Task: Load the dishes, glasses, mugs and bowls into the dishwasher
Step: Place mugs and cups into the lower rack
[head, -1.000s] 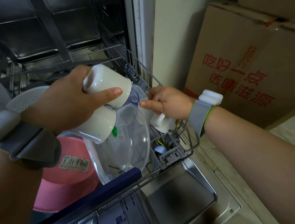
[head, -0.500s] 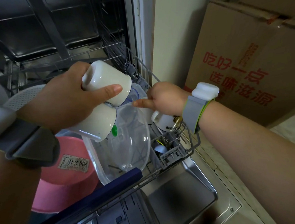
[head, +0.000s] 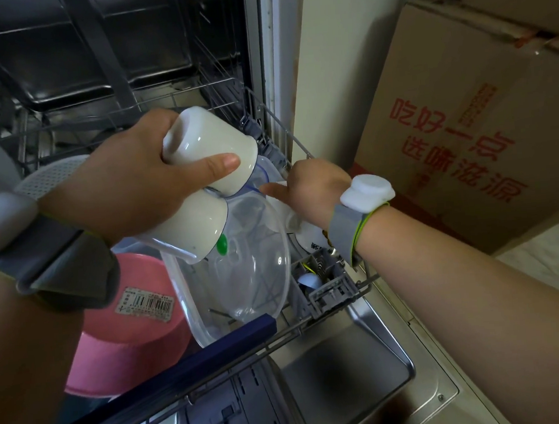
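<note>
- Your left hand (head: pixel 129 187) grips two white mugs at once, bottoms turned up: the upper mug (head: pixel 209 150) sits under your thumb, the lower mug (head: pixel 192 228) hangs just below it at 6 o'clock, the two touching
- Both mugs hover over the pulled-out dishwasher rack (head: pixel 317 322), above the clear plastic lid (head: pixel 259 267), which stands on edge in the rack
- Your right hand (head: pixel 313 189) is down at the rack's 3 o'clock side, fingers curled round a third white mug (head: pixel 303 236) that shows only partly below your palm; your forefinger points toward 9 o'clock, at the clear lid's rim
- That third mug is low in the rack, just at 12 o'clock of the grey cutlery basket (head: pixel 323 282); you cannot tell from this view whether it rests on the wires
- A pink bowl (head: pixel 131 340) with a barcode sticker lies in the rack at 9 o'clock of the clear lid, partly hidden by your left wrist
- A white perforated piece (head: pixel 48 176) sits at 10 o'clock, behind your left hand
- Both wrists carry grey bands with white units
- The open dishwasher door (head: pixel 351 373) lies flat at 6 o'clock, steel inner face up
- A cardboard box (head: pixel 465 130) with red printed characters stands on the floor at 2 o'clock, beside the dishwasher
</note>
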Motion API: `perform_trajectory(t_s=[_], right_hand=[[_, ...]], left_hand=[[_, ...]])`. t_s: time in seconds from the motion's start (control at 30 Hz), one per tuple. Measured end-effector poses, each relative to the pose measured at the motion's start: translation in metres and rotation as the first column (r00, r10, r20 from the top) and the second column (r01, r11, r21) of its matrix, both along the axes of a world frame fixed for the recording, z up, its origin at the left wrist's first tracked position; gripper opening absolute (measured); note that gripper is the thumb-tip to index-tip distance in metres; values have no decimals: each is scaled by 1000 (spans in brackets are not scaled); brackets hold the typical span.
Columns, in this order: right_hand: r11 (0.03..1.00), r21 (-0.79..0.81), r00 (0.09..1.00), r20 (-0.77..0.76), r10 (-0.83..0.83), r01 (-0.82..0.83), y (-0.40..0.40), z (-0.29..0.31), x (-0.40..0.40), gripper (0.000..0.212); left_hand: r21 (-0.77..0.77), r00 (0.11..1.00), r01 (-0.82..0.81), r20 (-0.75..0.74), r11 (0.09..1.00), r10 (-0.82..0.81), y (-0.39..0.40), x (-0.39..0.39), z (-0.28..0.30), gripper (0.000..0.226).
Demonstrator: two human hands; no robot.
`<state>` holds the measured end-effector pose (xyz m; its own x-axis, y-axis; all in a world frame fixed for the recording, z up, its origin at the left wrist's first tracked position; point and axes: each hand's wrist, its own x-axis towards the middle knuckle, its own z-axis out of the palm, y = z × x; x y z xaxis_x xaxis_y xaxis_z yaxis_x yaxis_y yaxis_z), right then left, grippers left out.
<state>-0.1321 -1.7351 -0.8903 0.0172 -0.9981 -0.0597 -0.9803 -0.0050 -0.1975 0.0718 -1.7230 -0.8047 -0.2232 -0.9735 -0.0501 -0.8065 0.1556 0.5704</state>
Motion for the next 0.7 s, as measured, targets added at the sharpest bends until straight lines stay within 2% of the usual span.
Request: perform_trajectory(t_s=[0.1, 0.17, 0.3, 0.43, 0.53, 0.7], right_hand=[[999, -14, 999, 9, -36, 36, -1, -5, -2, 58], [1000, 1, 1000, -18, 20, -20, 1, -10, -3, 56], [974, 187, 989, 100, 109, -127, 5, 6, -16, 48], [875, 389, 958, 102, 270, -288, 7, 34, -37, 23], [882, 340, 946, 128, 299, -325, 10, 31, -38, 23], [919, 262, 950, -19, 311, -295, 8, 32, -31, 32]], left_hand=[[-10, 1000, 6, 16, 1000, -6, 1, 0, 1, 92], [-14, 1000, 14, 22, 1000, -13, 1, 0, 1, 90], [-9, 1000, 25, -4, 1000, -25, -1, 2, 0, 91], [-3, 1000, 16, -13, 1000, -16, -1, 2, 0, 92], [-11, 1000, 4, -7, 1000, -4, 0, 0, -1, 85], [4, 1000, 19, -13, 1000, -19, -1, 0, -1, 94]])
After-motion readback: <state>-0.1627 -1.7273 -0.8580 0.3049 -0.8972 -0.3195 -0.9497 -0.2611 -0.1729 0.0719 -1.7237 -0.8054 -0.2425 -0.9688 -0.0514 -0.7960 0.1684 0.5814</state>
